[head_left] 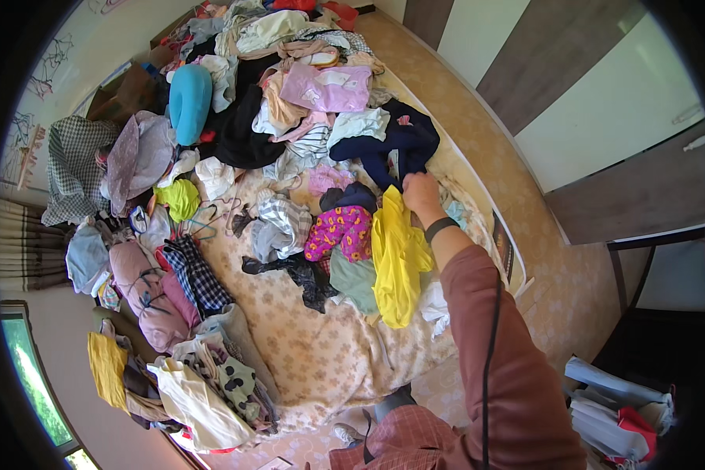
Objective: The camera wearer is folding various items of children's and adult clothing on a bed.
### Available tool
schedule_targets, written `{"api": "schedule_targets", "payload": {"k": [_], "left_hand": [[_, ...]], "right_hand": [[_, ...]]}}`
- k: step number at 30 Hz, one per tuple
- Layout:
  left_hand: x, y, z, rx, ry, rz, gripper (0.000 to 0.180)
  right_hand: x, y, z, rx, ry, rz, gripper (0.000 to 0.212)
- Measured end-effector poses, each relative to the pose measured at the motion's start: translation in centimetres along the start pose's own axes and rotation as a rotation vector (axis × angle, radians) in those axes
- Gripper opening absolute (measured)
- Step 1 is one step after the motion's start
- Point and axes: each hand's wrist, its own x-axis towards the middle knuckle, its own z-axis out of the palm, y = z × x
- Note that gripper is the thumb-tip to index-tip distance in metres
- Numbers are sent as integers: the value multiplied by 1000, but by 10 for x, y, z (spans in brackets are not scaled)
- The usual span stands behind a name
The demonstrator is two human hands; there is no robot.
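Observation:
My right hand [422, 194] reaches over the right side of the bed, its fingers closed at the lower edge of a navy blue garment [415, 141]. Just below the fist lies a bright yellow garment [398, 266], bunched lengthwise. Left of that sit a magenta flowered cloth [339, 234], a pale green cloth [352, 280] and a grey plaid cloth [283, 222]. A white cloth [360, 129] overlaps the navy garment's left part. My left hand is out of the picture.
The bed has a cream patterned blanket [290, 337]. A big clothes heap [266, 31] fills its far end, with a teal neck pillow [189, 103]. Folded piles [211, 399] line the left edge. A striped wardrobe [572, 70] stands right; a bag [619, 415] sits lower right.

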Motion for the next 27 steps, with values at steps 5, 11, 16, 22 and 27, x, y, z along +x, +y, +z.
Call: {"api": "schedule_targets", "payload": {"k": [5,11,16,22,27], "left_hand": [[8,-6,3,-79,-26,1,54],[39,-11,-4,-239,-57,255,53],[16,145,-86,-340,44,582,34],[-28,277,-196,-720,-168,1139,48],[-114,354,-257,-868,-241,1441,64]], "right_hand": [[18,-9,-84,110,443,-174,10],[23,-51,-239,692,498,-146,16],[-58,-129,-390,1444,318,-403,26],[-213,-233,-461,1466,-45,-605,24],[-317,-285,-426,1235,-115,-781,26]]}}
